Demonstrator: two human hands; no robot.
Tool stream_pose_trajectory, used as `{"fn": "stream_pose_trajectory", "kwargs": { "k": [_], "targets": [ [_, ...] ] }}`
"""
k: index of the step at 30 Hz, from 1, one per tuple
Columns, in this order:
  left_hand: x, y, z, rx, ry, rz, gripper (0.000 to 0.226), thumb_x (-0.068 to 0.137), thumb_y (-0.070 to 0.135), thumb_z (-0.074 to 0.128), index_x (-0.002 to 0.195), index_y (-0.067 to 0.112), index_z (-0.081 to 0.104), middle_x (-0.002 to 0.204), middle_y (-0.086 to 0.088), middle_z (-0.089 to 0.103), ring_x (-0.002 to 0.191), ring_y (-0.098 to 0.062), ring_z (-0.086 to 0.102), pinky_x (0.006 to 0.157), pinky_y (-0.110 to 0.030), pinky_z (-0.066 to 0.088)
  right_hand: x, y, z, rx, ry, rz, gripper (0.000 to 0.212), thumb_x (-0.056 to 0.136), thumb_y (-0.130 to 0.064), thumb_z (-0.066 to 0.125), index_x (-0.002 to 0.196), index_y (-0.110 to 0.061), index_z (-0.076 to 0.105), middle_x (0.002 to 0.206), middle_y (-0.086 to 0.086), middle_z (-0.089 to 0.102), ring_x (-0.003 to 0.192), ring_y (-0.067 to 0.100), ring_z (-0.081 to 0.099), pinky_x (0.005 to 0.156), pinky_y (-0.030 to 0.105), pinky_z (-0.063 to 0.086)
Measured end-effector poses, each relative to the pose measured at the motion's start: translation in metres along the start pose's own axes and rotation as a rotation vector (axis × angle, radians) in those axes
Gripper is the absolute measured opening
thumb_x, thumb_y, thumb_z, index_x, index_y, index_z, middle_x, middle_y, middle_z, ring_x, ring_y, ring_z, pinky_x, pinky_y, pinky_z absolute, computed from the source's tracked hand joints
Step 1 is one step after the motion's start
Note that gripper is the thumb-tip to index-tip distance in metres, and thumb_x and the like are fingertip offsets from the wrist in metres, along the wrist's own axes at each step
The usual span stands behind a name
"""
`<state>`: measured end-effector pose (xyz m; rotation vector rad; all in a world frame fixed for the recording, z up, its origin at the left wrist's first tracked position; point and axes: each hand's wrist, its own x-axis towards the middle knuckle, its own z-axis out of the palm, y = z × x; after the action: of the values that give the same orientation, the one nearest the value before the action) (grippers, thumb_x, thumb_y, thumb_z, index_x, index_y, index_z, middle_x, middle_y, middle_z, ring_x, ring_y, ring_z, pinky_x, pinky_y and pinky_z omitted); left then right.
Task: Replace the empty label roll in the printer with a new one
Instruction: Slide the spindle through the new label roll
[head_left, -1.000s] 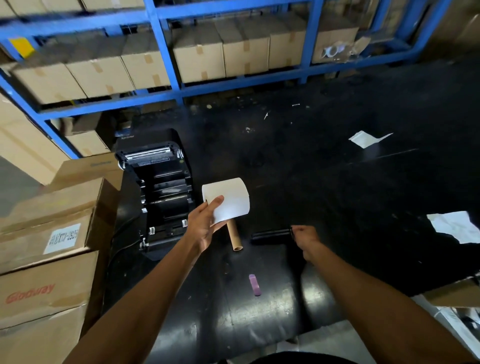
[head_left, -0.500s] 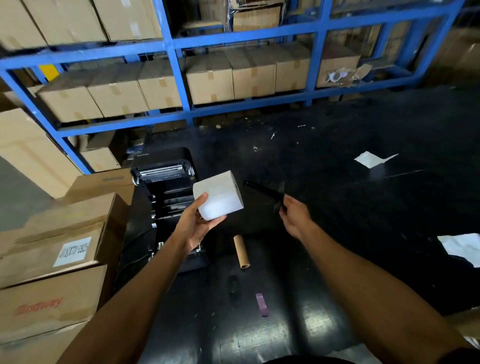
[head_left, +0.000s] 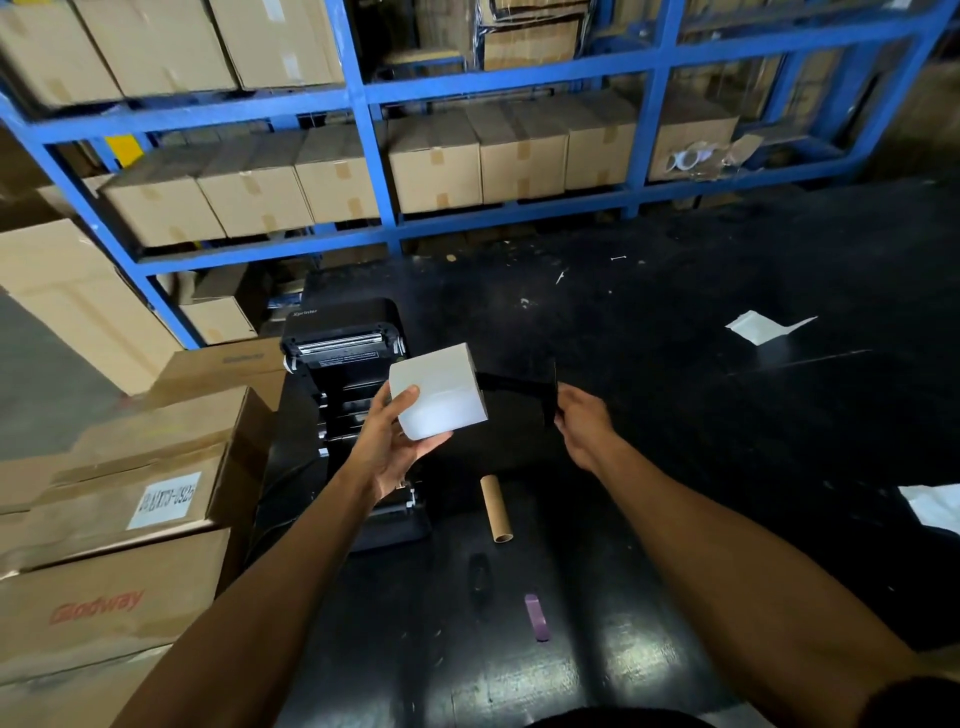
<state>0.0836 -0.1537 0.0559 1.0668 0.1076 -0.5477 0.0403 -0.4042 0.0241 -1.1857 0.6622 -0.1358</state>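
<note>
My left hand (head_left: 390, 451) grips a new white label roll (head_left: 439, 397) in the air over the open black printer (head_left: 347, 364). My right hand (head_left: 581, 423) holds a black spindle (head_left: 517, 385) by its flanged end. The spindle's shaft points left and its tip meets the right end of the roll. The empty brown cardboard core (head_left: 495, 508) lies on the black table (head_left: 675, 395), just right of the printer's front.
Cardboard boxes (head_left: 104, 519) are stacked at the table's left edge. Blue shelving (head_left: 374, 156) with cartons runs behind. A purple strip (head_left: 536, 617) and a small dark object (head_left: 478, 571) lie near me. White paper scraps (head_left: 763, 326) lie at the right.
My right hand lifted the black spindle off the table and brought it up to the roll's right end. My left hand raised the roll. The view tilted upward.
</note>
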Motion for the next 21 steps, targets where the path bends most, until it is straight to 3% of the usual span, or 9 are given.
{"fn": "stream_pose_trajectory", "kwargs": {
  "k": [3, 5, 8, 13, 16, 21],
  "targets": [
    [0.0, 0.004, -0.002, 0.096, -0.031, -0.001, 0.049, 0.086, 0.022, 0.071, 0.133, 0.024, 0.056, 0.139, -0.014, 0.056, 0.124, -0.036, 0.056, 0.1, -0.056, 0.05, 0.001, -0.002, -0.001, -0.067, 0.006, -0.028, 0.031, 0.102, -0.013, 0.042, 0.124, -0.011, 0.063, 0.119, 0.006, 0.067, 0.104, 0.016, 0.064, 0.08, 0.023, 0.052],
    [0.0, 0.008, -0.001, 0.154, -0.014, 0.01, 0.044, 0.088, 0.018, 0.069, 0.131, 0.023, 0.058, 0.135, -0.012, 0.058, 0.121, -0.035, 0.059, 0.096, -0.052, 0.053, 0.001, 0.0, -0.002, -0.112, 0.023, -0.045, 0.031, 0.102, -0.014, 0.041, 0.124, -0.012, 0.063, 0.119, 0.006, 0.066, 0.106, 0.017, 0.063, 0.088, 0.028, 0.053],
    [0.003, 0.01, -0.001, 0.216, 0.011, 0.03, 0.06, 0.084, 0.014, 0.074, 0.139, 0.023, 0.053, 0.133, -0.011, 0.06, 0.115, -0.032, 0.064, 0.087, -0.049, 0.058, 0.002, 0.005, 0.001, -0.199, 0.003, -0.082, 0.029, 0.102, -0.017, 0.043, 0.124, -0.017, 0.062, 0.122, 0.005, 0.065, 0.111, 0.019, 0.061, 0.1, 0.036, 0.051],
    [0.004, 0.004, 0.012, 0.211, 0.016, 0.027, 0.074, 0.079, 0.013, 0.079, 0.146, 0.021, 0.046, 0.132, -0.008, 0.063, 0.112, -0.03, 0.066, 0.09, -0.052, 0.057, -0.007, 0.008, 0.021, -0.183, -0.051, -0.122, 0.029, 0.101, -0.015, 0.046, 0.126, -0.012, 0.06, 0.124, 0.006, 0.063, 0.115, 0.02, 0.06, 0.104, 0.037, 0.048],
    [0.006, 0.0, 0.024, 0.22, 0.021, 0.034, 0.08, 0.075, 0.016, 0.083, 0.145, 0.021, 0.046, 0.131, -0.007, 0.063, 0.113, -0.03, 0.065, 0.091, -0.052, 0.056, -0.015, 0.004, 0.033, -0.161, -0.06, -0.132, 0.029, 0.101, -0.012, 0.046, 0.126, -0.007, 0.06, 0.117, 0.005, 0.064, 0.111, 0.017, 0.06, 0.098, 0.029, 0.049],
    [0.008, -0.002, 0.042, 0.283, 0.005, 0.073, 0.083, 0.064, 0.028, 0.09, 0.138, 0.025, 0.053, 0.131, -0.005, 0.063, 0.115, -0.03, 0.063, 0.089, -0.052, 0.057, -0.017, 0.002, 0.038, -0.164, -0.027, -0.123, 0.022, 0.096, -0.015, 0.056, 0.115, -0.014, 0.066, 0.113, 0.006, 0.07, 0.104, 0.02, 0.067, 0.088, 0.033, 0.057]
  ]
}}
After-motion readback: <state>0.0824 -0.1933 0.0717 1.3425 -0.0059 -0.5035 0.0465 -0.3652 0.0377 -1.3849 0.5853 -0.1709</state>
